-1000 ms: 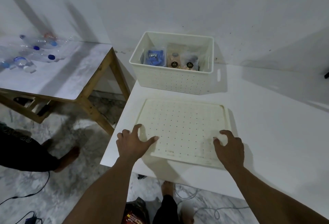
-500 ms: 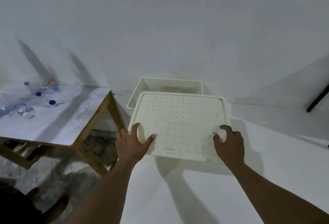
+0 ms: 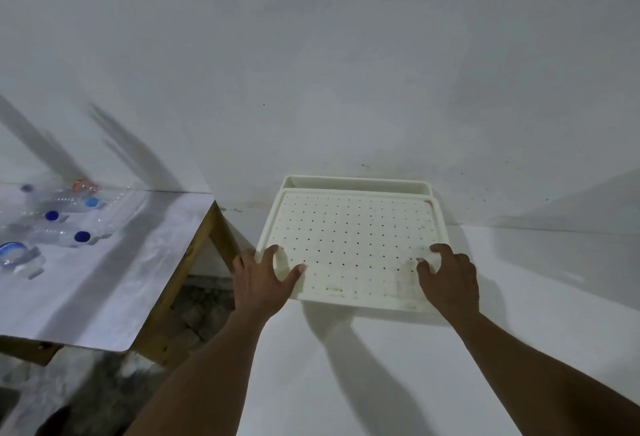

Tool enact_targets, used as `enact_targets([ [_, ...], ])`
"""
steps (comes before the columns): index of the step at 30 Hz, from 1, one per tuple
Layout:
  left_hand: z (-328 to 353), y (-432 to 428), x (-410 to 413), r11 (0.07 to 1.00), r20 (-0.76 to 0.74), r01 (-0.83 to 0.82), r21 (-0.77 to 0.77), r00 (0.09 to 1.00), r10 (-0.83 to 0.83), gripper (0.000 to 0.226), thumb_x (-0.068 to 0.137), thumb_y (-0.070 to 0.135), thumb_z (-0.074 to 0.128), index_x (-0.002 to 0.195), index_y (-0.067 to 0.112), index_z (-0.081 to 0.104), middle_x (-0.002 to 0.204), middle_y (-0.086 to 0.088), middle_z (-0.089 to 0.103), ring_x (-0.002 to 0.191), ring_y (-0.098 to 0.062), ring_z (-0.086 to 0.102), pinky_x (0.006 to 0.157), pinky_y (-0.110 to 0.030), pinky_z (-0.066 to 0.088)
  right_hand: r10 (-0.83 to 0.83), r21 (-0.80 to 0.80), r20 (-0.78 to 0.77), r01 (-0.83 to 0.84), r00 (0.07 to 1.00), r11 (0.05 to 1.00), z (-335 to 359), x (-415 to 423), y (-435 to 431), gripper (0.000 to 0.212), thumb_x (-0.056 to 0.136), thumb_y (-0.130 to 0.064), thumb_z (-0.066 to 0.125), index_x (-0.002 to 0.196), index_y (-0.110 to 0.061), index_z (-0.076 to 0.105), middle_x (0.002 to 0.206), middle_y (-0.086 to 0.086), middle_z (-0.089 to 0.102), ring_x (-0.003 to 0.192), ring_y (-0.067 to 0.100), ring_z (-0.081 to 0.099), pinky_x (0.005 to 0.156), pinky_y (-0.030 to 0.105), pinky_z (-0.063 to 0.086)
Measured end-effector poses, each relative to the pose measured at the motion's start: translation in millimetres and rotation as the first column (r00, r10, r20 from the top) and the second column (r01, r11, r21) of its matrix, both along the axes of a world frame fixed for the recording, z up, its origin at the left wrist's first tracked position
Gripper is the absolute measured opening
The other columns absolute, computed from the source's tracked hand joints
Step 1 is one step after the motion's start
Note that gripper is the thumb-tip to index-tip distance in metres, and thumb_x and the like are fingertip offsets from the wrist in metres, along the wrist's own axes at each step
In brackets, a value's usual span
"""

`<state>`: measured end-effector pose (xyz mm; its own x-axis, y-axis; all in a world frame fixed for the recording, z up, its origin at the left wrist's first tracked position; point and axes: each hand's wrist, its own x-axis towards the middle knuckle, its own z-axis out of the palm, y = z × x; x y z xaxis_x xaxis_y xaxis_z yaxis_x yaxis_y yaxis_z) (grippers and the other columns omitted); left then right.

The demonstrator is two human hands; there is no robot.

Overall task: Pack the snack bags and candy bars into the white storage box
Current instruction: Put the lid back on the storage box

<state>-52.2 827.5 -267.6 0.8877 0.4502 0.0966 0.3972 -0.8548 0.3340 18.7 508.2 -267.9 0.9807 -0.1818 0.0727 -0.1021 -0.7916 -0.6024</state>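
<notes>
Our arms stretch toward twelve o'clock; left hand grips the lid at its eight o'clock corner, right hand at four, thumbs on top.

A plain white wall fills the upper view from 9 to 3 o'clock, with soft grey shadows at 10. A white table spreads from 3 to 6 o'clock. At 8 o'clock stands a wooden-legged side table with a pale marbled top, and clear plastic bottles lie on it. Mottled stone floor shows at 7.
</notes>
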Motion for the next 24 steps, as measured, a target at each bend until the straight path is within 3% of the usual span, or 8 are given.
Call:
enact_targets([
  [5, -3.2, 19.1, 48.6, 0.995, -0.012, 0.100, 0.014, 0.995, -0.100, 0.076, 0.082, 0.078, 0.040, 0.140, 0.030, 0.040, 0.151, -0.016, 0.034, 0.137, -0.036, 0.038, 0.105, -0.050, 0.041, -0.044, -0.081, -0.003, 0.043, 0.999, 0.996, -0.3, 45.7, 21.1, 0.036, 0.091, -0.035, 0.054, 0.126, -0.024, 0.054, 0.111, 0.017, 0.060, 0.108, 0.036, 0.055, 0.083, 0.042, 0.049],
  [11, -12.2, 17.1, 75.2, 0.994, -0.119, 0.111, 0.018, 0.987, -0.108, 0.083, 0.081, 0.084, 0.022, 0.149, 0.037, 0.018, 0.160, -0.013, 0.016, 0.142, -0.038, 0.033, 0.108, -0.054, 0.040, -0.038, -0.221, -0.003, 0.036, 0.999, 0.975, -12.7, 67.3, 24.3, 0.039, 0.095, -0.032, 0.045, 0.132, -0.026, 0.049, 0.116, 0.020, 0.057, 0.104, 0.040, 0.059, 0.080, 0.048, 0.054],
  [13, -10.0, 14.4, 74.5, 0.991, -0.137, 0.125, 0.044, 0.984, -0.118, 0.082, 0.083, 0.082, 0.019, 0.151, 0.037, 0.013, 0.163, -0.014, 0.009, 0.146, -0.038, 0.024, 0.113, -0.054, 0.031, -0.004, -0.341, 0.032, 0.015, 0.999, 0.940, -16.4, 67.7, 23.4, 0.041, 0.094, -0.032, 0.046, 0.135, -0.024, 0.049, 0.129, 0.023, 0.054, 0.117, 0.042, 0.053, 0.087, 0.053, 0.052],
  [15, -7.9, 14.8, 74.2, 0.983, -0.147, 0.165, 0.081, 0.977, -0.152, 0.082, 0.086, 0.080, 0.014, 0.154, 0.035, 0.008, 0.165, -0.014, 0.000, 0.151, -0.037, 0.008, 0.119, -0.055, 0.016, 0.110, -0.459, 0.050, -0.075, 0.993, 0.885, -17.3, 68.7, 24.9, 0.044, 0.096, -0.034, 0.043, 0.138, -0.022, 0.048, 0.146, 0.020, 0.044, 0.135, 0.042, 0.040, 0.101, 0.057, 0.042],
  [17, -7.9, 13.9, 74.7, 0.964, -0.188, 0.244, 0.102, 0.957, -0.222, 0.082, 0.088, 0.078, 0.010, 0.156, 0.033, 0.001, 0.166, -0.011, -0.009, 0.153, -0.033, -0.008, 0.122, -0.054, 0.001, 0.227, -0.531, 0.005, -0.190, 0.974, 0.826, -15.4, 67.8, 31.9, 0.049, 0.096, -0.038, 0.034, 0.141, -0.022, 0.046, 0.152, 0.013, 0.042, 0.141, 0.036, 0.035, 0.107, 0.059, 0.034],
  [21, -4.2, -14.7, 70.5, 0.928, -0.250, 0.371, 0.033, 0.902, -0.352, 0.086, 0.086, 0.080, 0.009, 0.156, 0.032, -0.008, 0.165, -0.007, -0.017, 0.151, -0.029, -0.018, 0.122, -0.052, -0.005, 0.292, -0.483, -0.125, -0.316, 0.948, 0.817, -9.1, 53.0, 50.9, 0.065, 0.093, -0.049, 0.017, 0.147, -0.020, 0.039, 0.156, 0.009, 0.036, 0.144, 0.033, 0.032, 0.110, 0.059, 0.029],
  [24, 2.1, -43.9, 64.1, 0.908, -0.281, 0.419, -0.010, 0.870, -0.404, 0.081, 0.091, 0.074, 0.014, 0.156, 0.029, -0.003, 0.165, -0.007, -0.016, 0.151, -0.032, -0.019, 0.123, -0.052, -0.004, 0.364, -0.415, -0.198, -0.414, 0.910, 0.810, -2.7, 36.5, 54.8, 0.059, 0.098, -0.045, 0.027, 0.152, -0.021, 0.030, 0.162, 0.006, 0.024, 0.150, 0.030, 0.019, 0.117, 0.052, 0.021],
])
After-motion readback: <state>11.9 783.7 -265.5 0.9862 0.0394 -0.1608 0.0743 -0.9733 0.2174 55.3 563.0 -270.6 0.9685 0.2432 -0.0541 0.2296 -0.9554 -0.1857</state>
